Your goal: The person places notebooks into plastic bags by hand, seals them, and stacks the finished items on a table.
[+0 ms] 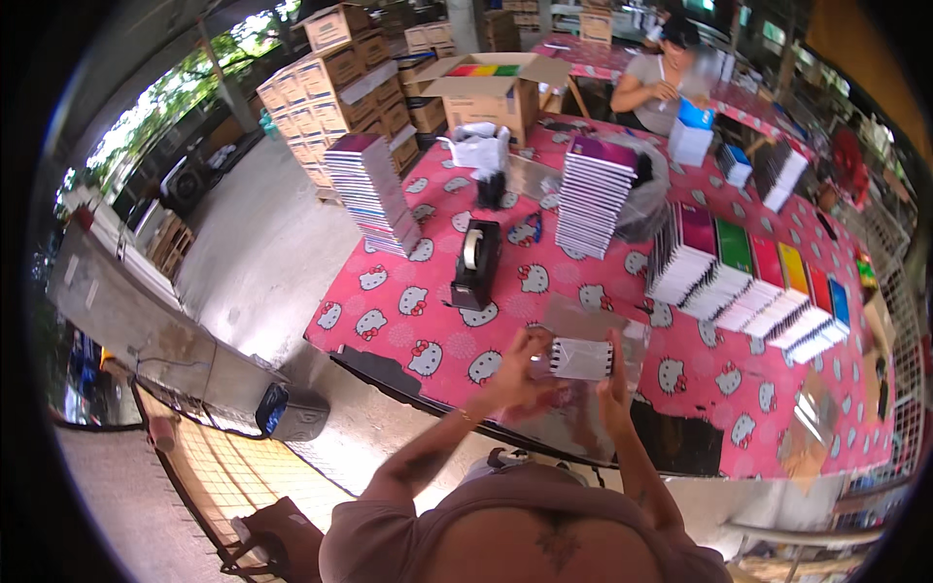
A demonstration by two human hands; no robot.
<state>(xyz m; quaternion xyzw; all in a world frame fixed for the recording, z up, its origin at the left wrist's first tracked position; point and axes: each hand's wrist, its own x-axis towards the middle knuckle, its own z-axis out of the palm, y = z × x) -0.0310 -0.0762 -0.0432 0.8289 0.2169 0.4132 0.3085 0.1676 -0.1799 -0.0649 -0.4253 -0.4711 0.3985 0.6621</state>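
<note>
Small white-paged spiral notebooks (581, 359), with black binding on both short sides, are between my hands above the front edge of the table. My left hand (523, 371) grips their left side with curled fingers, slightly blurred. Against their right side, my right hand (614, 387) presses with its fingers pointing away from me. Clear plastic film (575, 316) lies flat just beyond the notebooks, and more shiny plastic shows below them. A black tape dispenser (476, 264) with a roll of tape stands farther off to the left.
Tall notebook stacks stand left (371, 194) and centre (595, 197). A row of coloured notebook stacks (743, 277) fills the right. An open carton (486, 102) sits at the back, near piled boxes (335, 92). Across the table, a person (656, 92) handles something.
</note>
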